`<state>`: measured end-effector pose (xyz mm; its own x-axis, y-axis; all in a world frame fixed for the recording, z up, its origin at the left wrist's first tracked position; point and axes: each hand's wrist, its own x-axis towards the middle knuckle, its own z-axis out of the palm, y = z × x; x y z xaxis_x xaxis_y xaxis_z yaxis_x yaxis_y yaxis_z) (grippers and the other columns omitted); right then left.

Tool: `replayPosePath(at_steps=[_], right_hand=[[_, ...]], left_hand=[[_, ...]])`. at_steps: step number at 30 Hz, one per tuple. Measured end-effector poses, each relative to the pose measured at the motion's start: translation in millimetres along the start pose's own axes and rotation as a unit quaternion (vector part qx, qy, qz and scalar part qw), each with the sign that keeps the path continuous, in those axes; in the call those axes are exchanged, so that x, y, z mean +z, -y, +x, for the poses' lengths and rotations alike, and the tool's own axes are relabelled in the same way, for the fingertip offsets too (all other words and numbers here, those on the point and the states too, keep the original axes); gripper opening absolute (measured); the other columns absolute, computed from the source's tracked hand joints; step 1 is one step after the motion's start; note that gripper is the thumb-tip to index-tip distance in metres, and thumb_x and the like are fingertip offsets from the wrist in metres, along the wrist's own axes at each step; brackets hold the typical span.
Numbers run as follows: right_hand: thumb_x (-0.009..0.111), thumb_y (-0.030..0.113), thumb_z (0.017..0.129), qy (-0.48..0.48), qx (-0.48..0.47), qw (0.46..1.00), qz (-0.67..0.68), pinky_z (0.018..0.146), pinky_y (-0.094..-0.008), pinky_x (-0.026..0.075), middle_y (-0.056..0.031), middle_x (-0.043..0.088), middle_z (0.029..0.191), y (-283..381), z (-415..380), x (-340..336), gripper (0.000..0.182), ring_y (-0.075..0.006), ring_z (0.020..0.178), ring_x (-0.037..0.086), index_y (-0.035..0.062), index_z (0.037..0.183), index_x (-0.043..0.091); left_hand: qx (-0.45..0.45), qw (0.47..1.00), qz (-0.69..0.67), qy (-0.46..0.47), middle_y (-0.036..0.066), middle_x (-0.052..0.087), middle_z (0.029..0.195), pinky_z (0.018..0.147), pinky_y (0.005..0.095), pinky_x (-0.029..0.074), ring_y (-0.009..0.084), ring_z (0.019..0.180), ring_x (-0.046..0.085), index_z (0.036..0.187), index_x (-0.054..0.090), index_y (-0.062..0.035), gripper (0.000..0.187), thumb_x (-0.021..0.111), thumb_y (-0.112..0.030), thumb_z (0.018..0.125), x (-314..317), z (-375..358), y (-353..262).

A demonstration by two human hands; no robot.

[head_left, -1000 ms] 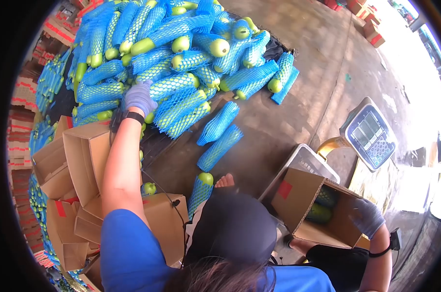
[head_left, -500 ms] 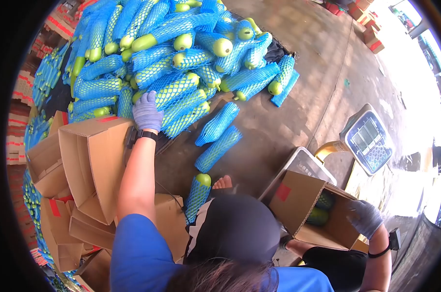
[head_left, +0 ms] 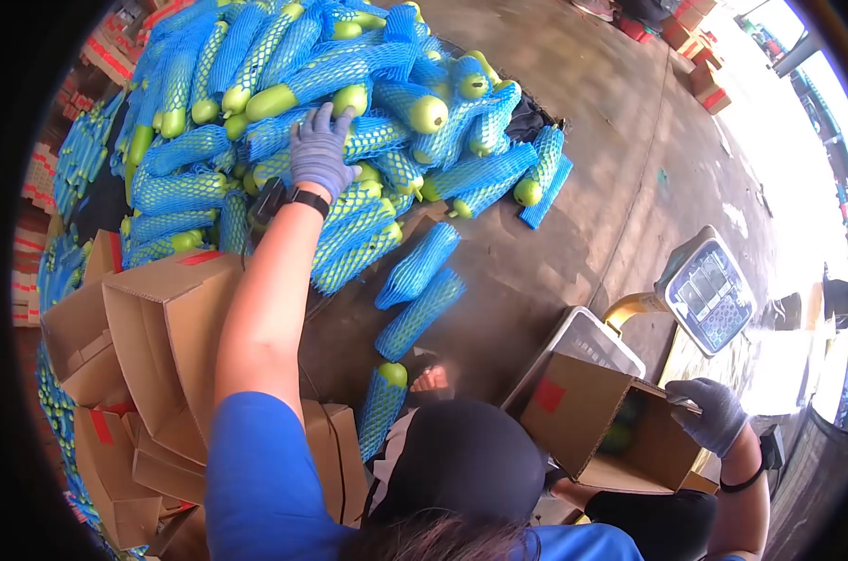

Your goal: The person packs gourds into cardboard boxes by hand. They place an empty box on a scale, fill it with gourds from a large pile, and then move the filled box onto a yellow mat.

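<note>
My left hand [head_left: 323, 154], in a grey glove, reaches over a heap of long green gourds [head_left: 428, 114] in blue foam-net sleeves. Its fingers are spread across the gourds, and it holds none of them. At the lower right, my gloved right hand [head_left: 709, 418] grips the upper edge of an open cardboard box [head_left: 573, 411]. This box lies tilted on its side against the scale, its opening facing right. Greenish gourds [head_left: 620, 432] show dimly in its shadowed inside.
The scale's display [head_left: 711, 290] stands behind the box, on a yellowish post. Several open cartons [head_left: 176, 337] are stacked at the left. Netted gourds [head_left: 422, 313] lie on the wet concrete floor [head_left: 592, 187] between. A capped head [head_left: 461, 458] fills the lower middle.
My left hand has moved up and right, farther onto the heap. My right hand has come from inside the box's opening to its upper edge.
</note>
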<state>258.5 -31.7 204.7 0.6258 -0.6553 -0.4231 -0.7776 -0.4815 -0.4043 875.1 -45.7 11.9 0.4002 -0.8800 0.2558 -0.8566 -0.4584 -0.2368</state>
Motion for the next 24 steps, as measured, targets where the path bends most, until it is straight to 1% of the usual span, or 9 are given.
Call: replayPosePath(at_steps=[1,2,4,6,7,16,19,22,24], right_hand=[[0.074,0.012,0.080,0.001,0.008,1.000,0.000,0.074,-0.0391,0.056,-0.0156,0.070,0.092,2,3,0,0.029,-0.0338,0.083,0.070,0.0048,0.107,0.069],[0.074,0.012,0.080,-0.004,0.012,1.000,-0.001,0.074,-0.0391,0.056,-0.0156,0.070,0.092,5,5,0,0.029,-0.0338,0.083,0.070,0.0048,0.107,0.069],[0.074,0.011,0.079,0.007,0.007,1.000,0.014,0.074,-0.0397,0.056,-0.0153,0.070,0.090,9,4,-2,0.029,-0.0345,0.082,0.069,0.0052,0.107,0.069],[0.075,0.011,0.078,0.010,0.006,1.000,0.002,0.074,-0.0402,0.055,-0.0154,0.069,0.090,4,-3,-3,0.030,-0.0351,0.082,0.069,0.0054,0.107,0.069],[0.075,0.011,0.078,0.015,-0.003,1.000,-0.009,0.073,-0.0407,0.055,-0.0154,0.069,0.089,1,-5,-4,0.030,-0.0357,0.082,0.068,0.0056,0.107,0.069],[0.074,0.010,0.076,-0.012,0.004,0.999,-0.037,0.074,-0.0424,0.054,-0.0171,0.069,0.090,-8,-26,-11,0.032,-0.0383,0.083,0.066,0.0060,0.107,0.069],[0.075,0.010,0.076,-0.017,-0.014,0.999,-0.038,0.075,-0.0432,0.054,-0.0170,0.069,0.092,-16,-28,-12,0.034,-0.0386,0.084,0.066,0.0063,0.109,0.069],[0.075,0.010,0.075,-0.040,-0.046,0.997,-0.039,0.077,-0.0436,0.054,-0.0173,0.069,0.095,-15,-23,-12,0.035,-0.0388,0.087,0.066,0.0065,0.110,0.069],[0.075,0.007,0.074,-0.117,-0.087,0.988,-0.047,0.086,-0.0437,0.052,-0.0193,0.066,0.108,-5,-13,-12,0.043,-0.0397,0.100,0.063,0.0062,0.116,0.065]], left_hand=[[0.005,0.996,0.026,0.088,0.007,0.029,0.156,0.116,0.0549,0.028,0.0311,0.144,0.029,0.153,0.027,-0.0302,0.104,0.086,-0.040,0.068,-12,12,-17],[0.034,0.996,0.022,0.078,0.008,0.033,0.152,0.110,0.0522,0.038,0.0320,0.137,0.040,0.152,0.030,-0.0294,0.100,0.085,-0.032,0.068,2,19,-21],[-0.046,0.983,-0.058,0.166,0.010,0.042,0.143,0.101,0.0478,0.048,0.0317,0.124,0.052,0.148,0.038,-0.0263,0.090,0.083,-0.021,0.070,61,55,-19],[0.074,0.992,0.008,0.105,0.010,0.056,0.124,0.091,0.0427,0.055,0.0320,0.114,0.060,0.136,0.051,-0.0225,0.066,0.078,-0.016,0.076,27,43,-18],[0.074,0.990,-0.013,0.116,0.011,0.056,0.124,0.092,0.0430,0.054,0.0317,0.113,0.060,0.133,0.054,-0.0207,0.064,0.078,-0.012,0.074,8,40,-20],[-0.051,0.979,-0.184,0.076,0.016,0.059,0.125,0.097,0.0415,0.050,0.0331,0.113,0.062,0.132,0.057,-0.0113,0.074,0.083,-0.025,0.064,-51,-3,8],[-0.193,0.868,-0.452,0.074,0.018,0.066,0.120,0.093,0.0368,0.050,0.0257,0.106,0.064,0.137,0.051,-0.0032,0.086,0.087,-0.026,0.062,3,-26,61],[-0.287,0.585,-0.754,0.088,0.009,0.063,0.118,0.083,0.0390,0.055,0.0243,0.103,0.063,0.137,0.049,-0.0058,0.083,0.087,-0.027,0.066,-28,-85,58],[-0.225,0.532,-0.809,0.110,0.009,0.062,0.118,0.081,0.0413,0.057,0.0232,0.103,0.063,0.136,0.049,-0.0049,0.082,0.086,-0.026,0.066,-41,-110,51]])
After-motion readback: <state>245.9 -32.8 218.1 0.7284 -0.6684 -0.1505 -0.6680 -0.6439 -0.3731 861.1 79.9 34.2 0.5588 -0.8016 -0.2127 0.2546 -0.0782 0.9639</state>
